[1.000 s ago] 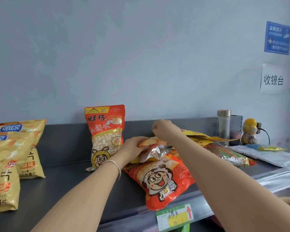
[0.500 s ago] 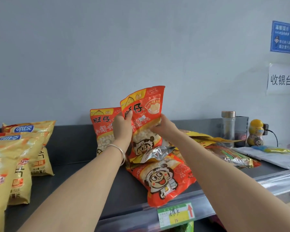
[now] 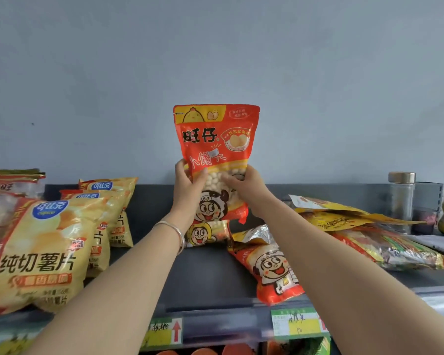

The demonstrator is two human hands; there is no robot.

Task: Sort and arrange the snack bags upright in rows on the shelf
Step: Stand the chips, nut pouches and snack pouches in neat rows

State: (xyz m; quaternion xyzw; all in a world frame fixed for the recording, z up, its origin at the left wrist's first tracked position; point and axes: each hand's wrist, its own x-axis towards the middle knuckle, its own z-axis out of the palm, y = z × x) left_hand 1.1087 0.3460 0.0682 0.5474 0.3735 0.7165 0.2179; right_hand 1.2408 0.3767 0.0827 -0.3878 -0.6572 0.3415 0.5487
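Note:
I hold a red and orange snack bag (image 3: pixel 217 139) upright above the dark shelf (image 3: pixel 210 275), my left hand (image 3: pixel 189 190) on its left edge and my right hand (image 3: pixel 246 188) on its right edge. Behind and below it stands a second bag of the same kind (image 3: pixel 207 233), mostly hidden. Another red cartoon bag (image 3: pixel 272 270) lies flat at the shelf's front, right of centre. Yellow chip bags (image 3: pixel 44 252) stand in a row on the left.
A heap of yellow and multicoloured bags (image 3: pixel 364 226) lies flat on the right. A glass jar with a metal lid (image 3: pixel 401 198) stands at the back right. Price labels (image 3: pixel 295 322) hang on the shelf's front rail. A grey wall closes the back.
Both hands picked the red bag off the pile, raised it and turned it upright and square to me, in front of the standing bag. The view has shifted left.

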